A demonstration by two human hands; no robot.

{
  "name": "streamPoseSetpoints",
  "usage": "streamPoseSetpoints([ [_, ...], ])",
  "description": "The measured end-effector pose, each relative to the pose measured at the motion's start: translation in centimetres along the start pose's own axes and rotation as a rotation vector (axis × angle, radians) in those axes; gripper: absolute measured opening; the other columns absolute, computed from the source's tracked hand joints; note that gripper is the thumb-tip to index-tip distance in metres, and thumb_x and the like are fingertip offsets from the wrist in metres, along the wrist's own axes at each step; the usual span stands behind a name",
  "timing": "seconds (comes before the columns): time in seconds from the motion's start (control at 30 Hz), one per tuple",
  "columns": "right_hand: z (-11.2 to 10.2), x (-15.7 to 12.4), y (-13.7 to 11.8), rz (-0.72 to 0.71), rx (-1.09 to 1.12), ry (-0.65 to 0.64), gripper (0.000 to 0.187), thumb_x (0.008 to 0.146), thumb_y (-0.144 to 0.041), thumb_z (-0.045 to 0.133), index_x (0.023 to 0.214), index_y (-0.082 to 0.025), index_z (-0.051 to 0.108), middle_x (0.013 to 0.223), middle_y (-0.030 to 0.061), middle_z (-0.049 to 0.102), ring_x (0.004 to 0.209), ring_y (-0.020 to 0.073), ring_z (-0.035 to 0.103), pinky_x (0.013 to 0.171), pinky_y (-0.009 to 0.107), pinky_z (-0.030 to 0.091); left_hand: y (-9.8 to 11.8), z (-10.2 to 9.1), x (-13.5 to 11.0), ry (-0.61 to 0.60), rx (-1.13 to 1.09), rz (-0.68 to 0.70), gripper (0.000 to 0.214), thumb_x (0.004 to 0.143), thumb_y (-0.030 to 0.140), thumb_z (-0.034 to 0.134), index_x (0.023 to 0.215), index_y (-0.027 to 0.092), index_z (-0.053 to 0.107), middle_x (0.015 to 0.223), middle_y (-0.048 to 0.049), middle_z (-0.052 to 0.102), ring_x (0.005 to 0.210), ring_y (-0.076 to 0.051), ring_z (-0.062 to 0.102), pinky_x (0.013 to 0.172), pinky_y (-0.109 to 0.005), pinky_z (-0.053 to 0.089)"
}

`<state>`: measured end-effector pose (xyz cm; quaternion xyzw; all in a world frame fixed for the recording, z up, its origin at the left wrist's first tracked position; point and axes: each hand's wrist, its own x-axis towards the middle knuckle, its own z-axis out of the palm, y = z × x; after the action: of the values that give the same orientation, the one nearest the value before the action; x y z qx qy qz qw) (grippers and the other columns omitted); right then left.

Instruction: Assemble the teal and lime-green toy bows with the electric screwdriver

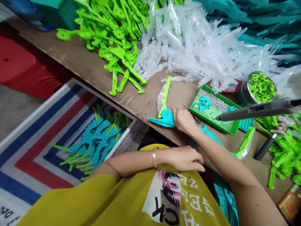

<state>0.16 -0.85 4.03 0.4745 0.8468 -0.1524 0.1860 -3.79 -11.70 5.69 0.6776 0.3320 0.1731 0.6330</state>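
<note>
My right hand [184, 121] is closed on a teal plastic part [164, 120] at the near edge of the wooden bench [77, 59]. A bright green arm [166, 94] and a clear sleeve [160, 100] stick out from that part toward the back. My left hand [185, 158], with a bracelet on its wrist, rests against my yellow shirt just below the bench edge. Its fingers are curled together, and whatever is in them is hidden. More teal pieces [211, 136] lie under my right forearm.
A green tray [231, 128] of small screws and teal bits sits right of my hand, with a grey power screwdriver [258, 110] over it. Behind are a metal bowl [244, 92], green parts [113, 37] and clear bags [199, 47]. A striped bag [47, 125] of finished pieces stands lower left.
</note>
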Motion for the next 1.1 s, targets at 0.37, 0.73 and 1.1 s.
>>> streamPoseSetpoints([
  [0.37,-0.1,-3.6,0.8,-0.052,-0.036,0.040,0.053,0.111,-0.039,0.025,0.118,-0.014,0.071,0.104,0.0197,0.079,0.092,0.0272,0.076,0.075,0.031,0.046,-5.5,-11.2,-7.2,0.542,-0.325,-0.240,0.044,0.079,0.054,0.077,0.094,0.014,0.070,0.086,-0.0027,0.070,0.075,-0.015,0.061,0.068,-0.025,0.051],
  [0.73,0.9,-6.4,1.9,0.058,0.062,0.075,0.055,0.110,-0.040,0.027,0.092,-0.017,0.074,0.088,0.0153,0.079,0.076,0.0224,0.072,0.067,0.031,0.038,-5.5,-6.7,-5.7,0.650,-0.441,-0.188,0.036,0.077,0.043,0.080,0.098,0.015,0.071,0.086,-0.0024,0.071,0.080,-0.017,0.064,0.069,-0.025,0.052],
  [1.1,1.0,-7.5,3.5,-0.008,0.177,0.133,0.060,0.109,-0.039,0.022,0.090,-0.019,0.075,0.086,0.0131,0.080,0.076,0.0233,0.073,0.067,0.032,0.038,-3.6,-8.5,-7.1,0.361,-0.455,-0.100,0.035,0.077,0.023,0.075,0.109,0.019,0.062,0.102,-0.0063,0.078,0.070,-0.015,0.073,0.057,-0.020,0.054],
])
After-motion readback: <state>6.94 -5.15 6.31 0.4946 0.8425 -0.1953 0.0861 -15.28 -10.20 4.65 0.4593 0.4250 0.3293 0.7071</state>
